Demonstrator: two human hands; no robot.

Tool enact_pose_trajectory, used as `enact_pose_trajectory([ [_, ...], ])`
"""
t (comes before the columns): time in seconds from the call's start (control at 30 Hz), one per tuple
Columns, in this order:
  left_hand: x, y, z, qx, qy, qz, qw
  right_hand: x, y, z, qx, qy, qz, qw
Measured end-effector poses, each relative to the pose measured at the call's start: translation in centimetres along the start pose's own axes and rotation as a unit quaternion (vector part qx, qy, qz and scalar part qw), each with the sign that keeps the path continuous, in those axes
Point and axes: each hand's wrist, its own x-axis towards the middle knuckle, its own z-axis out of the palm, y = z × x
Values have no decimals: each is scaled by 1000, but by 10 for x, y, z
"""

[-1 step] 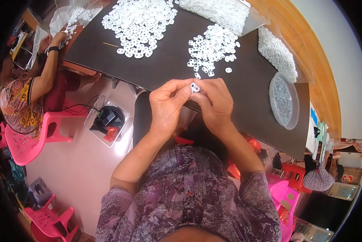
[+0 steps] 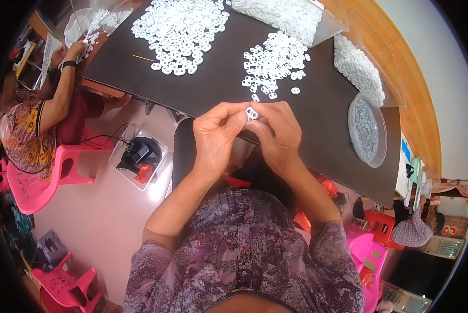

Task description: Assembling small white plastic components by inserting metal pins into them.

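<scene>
Close in front of my body, at the table's near edge, I hold a small white two-holed plastic piece (image 2: 252, 113) between both hands. My left hand (image 2: 217, 130) pinches it from the left with thumb and forefinger. From the other side, the fingertips of my right hand (image 2: 280, 130) close on the same piece, with the remaining fingers curled. Just beyond my fingertips lies a loose pile of similar white two-holed pieces (image 2: 275, 61). A wider heap of white oval two-holed pieces (image 2: 179, 34) spreads over the far left of the table.
A thin yellowish stick (image 2: 143, 57) lies left of the heap on the dark table (image 2: 124, 73). Clear bins of white pieces (image 2: 281, 18) stand at the back, and a round clear tub of small metal parts (image 2: 366, 130) sits right. A co-worker (image 2: 40, 117) sits at the left.
</scene>
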Motion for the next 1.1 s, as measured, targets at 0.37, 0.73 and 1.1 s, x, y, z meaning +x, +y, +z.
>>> enact_pose_trajectory([
  [0.37,1,-3,-3,-17,-37,79,996,5,-10,-6,38,-21,14,999],
  [0.73,-1,-15,0,-39,-8,128,991,3,-9,6,19,21,-33,999],
  [1.1,-7,-11,2,-107,5,92,990,0,-12,9,14,11,-33,999],
])
